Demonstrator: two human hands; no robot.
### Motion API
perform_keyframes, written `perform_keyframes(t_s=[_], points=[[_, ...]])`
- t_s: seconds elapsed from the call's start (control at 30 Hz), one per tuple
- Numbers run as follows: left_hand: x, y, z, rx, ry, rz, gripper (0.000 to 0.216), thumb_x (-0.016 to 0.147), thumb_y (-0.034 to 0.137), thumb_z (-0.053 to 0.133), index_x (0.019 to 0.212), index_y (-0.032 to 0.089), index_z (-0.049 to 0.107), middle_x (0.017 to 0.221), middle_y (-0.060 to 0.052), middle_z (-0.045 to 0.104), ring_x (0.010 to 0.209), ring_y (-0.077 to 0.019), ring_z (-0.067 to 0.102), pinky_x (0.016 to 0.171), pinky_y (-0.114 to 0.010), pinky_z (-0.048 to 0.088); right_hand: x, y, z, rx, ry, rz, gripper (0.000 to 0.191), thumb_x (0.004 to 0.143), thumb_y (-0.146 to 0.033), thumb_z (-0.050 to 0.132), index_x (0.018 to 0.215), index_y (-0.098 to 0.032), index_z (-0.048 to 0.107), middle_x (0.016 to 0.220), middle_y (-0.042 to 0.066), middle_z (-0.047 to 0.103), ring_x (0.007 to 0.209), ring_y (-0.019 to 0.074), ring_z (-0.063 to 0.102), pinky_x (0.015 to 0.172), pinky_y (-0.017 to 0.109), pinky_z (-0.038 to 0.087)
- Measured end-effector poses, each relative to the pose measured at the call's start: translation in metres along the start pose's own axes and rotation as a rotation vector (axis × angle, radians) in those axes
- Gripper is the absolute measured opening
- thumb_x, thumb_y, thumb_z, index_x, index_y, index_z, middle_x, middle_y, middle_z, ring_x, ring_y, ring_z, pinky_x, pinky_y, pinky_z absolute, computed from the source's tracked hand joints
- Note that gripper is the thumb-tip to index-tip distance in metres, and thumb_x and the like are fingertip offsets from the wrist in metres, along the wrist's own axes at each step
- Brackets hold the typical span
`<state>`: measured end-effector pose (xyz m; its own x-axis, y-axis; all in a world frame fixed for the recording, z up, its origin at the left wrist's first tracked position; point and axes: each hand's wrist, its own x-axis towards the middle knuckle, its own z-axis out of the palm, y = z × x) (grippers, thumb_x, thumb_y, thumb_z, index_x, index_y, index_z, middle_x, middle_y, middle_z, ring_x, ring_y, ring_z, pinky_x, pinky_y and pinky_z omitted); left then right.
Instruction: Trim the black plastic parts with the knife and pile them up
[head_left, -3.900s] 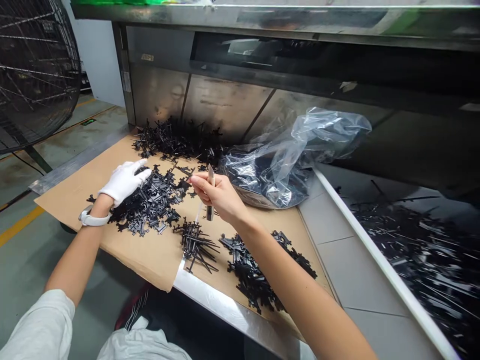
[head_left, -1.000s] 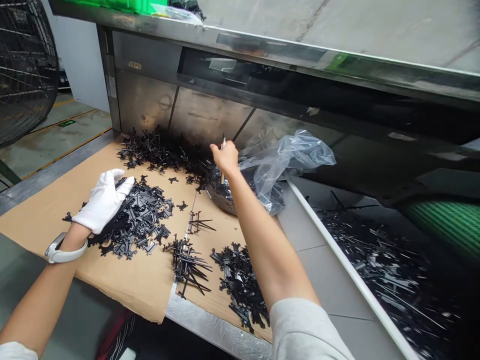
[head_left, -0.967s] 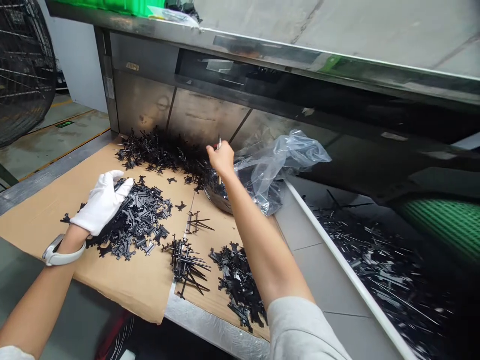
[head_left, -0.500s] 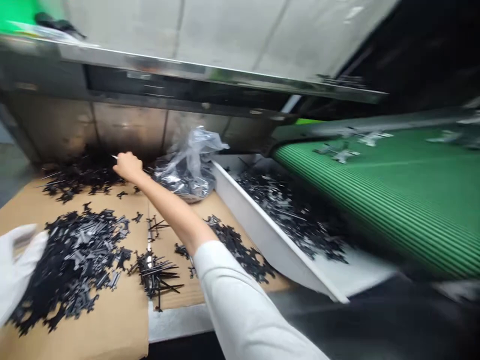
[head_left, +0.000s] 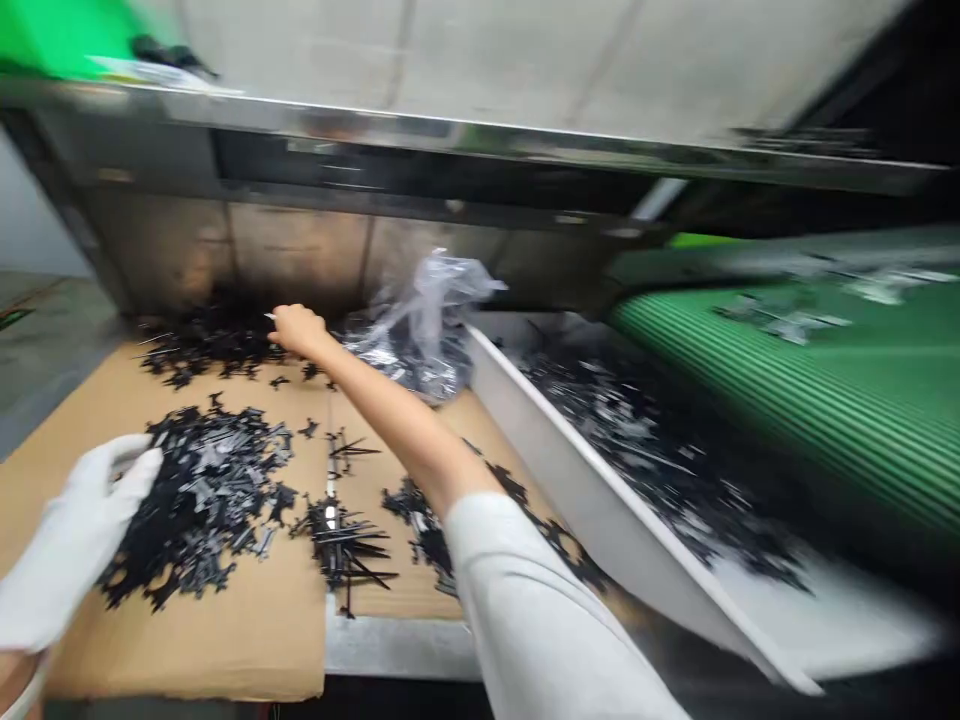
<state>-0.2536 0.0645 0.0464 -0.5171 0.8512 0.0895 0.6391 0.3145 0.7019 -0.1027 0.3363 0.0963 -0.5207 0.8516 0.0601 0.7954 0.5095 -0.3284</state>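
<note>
My right hand [head_left: 298,330] reaches far across the cardboard sheet [head_left: 187,640] to the back heap of black plastic parts [head_left: 206,335]; its fingers are closed round a thin light tool whose tip pokes out to the left. My left hand [head_left: 75,540], in a white glove, lies with fingers stretched on the left edge of the near pile of black parts [head_left: 202,490]. A small bundle of black sticks [head_left: 341,540] and another heap of parts [head_left: 420,510] lie by my right forearm. The picture is blurred.
A clear plastic bag [head_left: 427,330] of parts sits behind my right arm. A white slanted chute [head_left: 600,520] holds many black parts, beside a green ribbed conveyor belt [head_left: 810,400]. A steel shelf [head_left: 450,130] overhangs the bench; the steel bench edge [head_left: 397,650] is near me.
The view has swung right, showing the conveyor and chute. My right hand has gone from the bag's mouth left to the back heap. My left hand has slid to the pile's left edge.
</note>
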Motion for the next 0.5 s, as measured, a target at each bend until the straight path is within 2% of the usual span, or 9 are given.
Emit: perform_keyframes(t_s=[0.07, 0.2, 0.27, 0.37, 0.4, 0.43, 0.5], points=[[-0.006, 0.007, -0.005, -0.066, -0.003, -0.151, 0.051, 0.084, 0.061, 0.050, 0.118, 0.024, 0.059, 0.123, -0.011, 0.066, 0.117, -0.0339, 0.061, 0.106, -0.054, 0.046, 0.012, -0.008, 0.005, -0.030, 0.034, -0.052, 0.036, 0.095, -0.036, 0.060, 0.125, -0.017, 0.058, 0.127, 0.010, 0.060, 0.111, 0.0236, 0.061, 0.094, 0.046, 0.053], [-0.012, 0.010, -0.016, -0.158, 0.046, -0.156, 0.055, 0.078, 0.065, 0.047, 0.115, 0.025, 0.057, 0.123, -0.011, 0.067, 0.117, -0.0308, 0.063, 0.105, -0.046, 0.049, 0.032, -0.039, 0.017, -0.030, 0.039, -0.228, 0.030, 0.094, -0.028, 0.056, 0.121, -0.016, 0.059, 0.124, 0.014, 0.063, 0.114, 0.0264, 0.060, 0.096, 0.041, 0.049], [-0.014, 0.005, -0.020, -0.163, 0.072, -0.152, 0.054, 0.078, 0.065, 0.046, 0.113, 0.025, 0.057, 0.121, -0.011, 0.068, 0.115, -0.0301, 0.064, 0.104, -0.045, 0.050, 0.037, -0.055, 0.023, -0.029, 0.034, -0.264, 0.042, 0.089, -0.030, 0.063, 0.128, -0.018, 0.055, 0.128, 0.015, 0.061, 0.114, 0.0281, 0.060, 0.095, 0.040, 0.049], [-0.015, -0.008, -0.022, -0.169, 0.065, -0.151, 0.054, 0.076, 0.064, 0.047, 0.111, 0.024, 0.057, 0.120, -0.011, 0.068, 0.113, -0.0301, 0.065, 0.102, -0.045, 0.051, 0.050, -0.071, 0.030, -0.027, 0.038, -0.235, 0.072, 0.080, -0.034, 0.074, 0.142, -0.016, 0.043, 0.135, 0.021, 0.056, 0.115, 0.0309, 0.060, 0.093, 0.042, 0.049], [-0.015, -0.012, -0.022, -0.172, 0.056, -0.149, 0.054, 0.076, 0.064, 0.047, 0.111, 0.024, 0.057, 0.119, -0.011, 0.068, 0.113, -0.0298, 0.065, 0.102, -0.045, 0.051, 0.056, -0.074, 0.031, -0.025, 0.033, -0.228, 0.074, 0.078, -0.034, 0.076, 0.142, -0.015, 0.044, 0.133, 0.021, 0.057, 0.115, 0.0303, 0.061, 0.093, 0.040, 0.049], [-0.015, -0.016, -0.022, -0.176, 0.047, -0.147, 0.054, 0.077, 0.064, 0.047, 0.111, 0.024, 0.057, 0.119, -0.010, 0.068, 0.113, -0.0294, 0.065, 0.102, -0.044, 0.050, 0.062, -0.076, 0.031, -0.022, 0.026, -0.226, 0.069, 0.077, -0.032, 0.077, 0.138, -0.015, 0.049, 0.130, 0.019, 0.060, 0.114, 0.0288, 0.062, 0.093, 0.039, 0.049], [-0.015, -0.024, -0.022, -0.188, 0.036, -0.148, 0.054, 0.078, 0.064, 0.048, 0.112, 0.024, 0.057, 0.118, -0.008, 0.069, 0.113, -0.0281, 0.065, 0.103, -0.042, 0.049, 0.073, -0.077, 0.028, -0.019, 0.016, -0.223, 0.048, 0.077, -0.024, 0.076, 0.122, -0.015, 0.062, 0.116, 0.014, 0.068, 0.107, 0.0249, 0.065, 0.092, 0.034, 0.049]])
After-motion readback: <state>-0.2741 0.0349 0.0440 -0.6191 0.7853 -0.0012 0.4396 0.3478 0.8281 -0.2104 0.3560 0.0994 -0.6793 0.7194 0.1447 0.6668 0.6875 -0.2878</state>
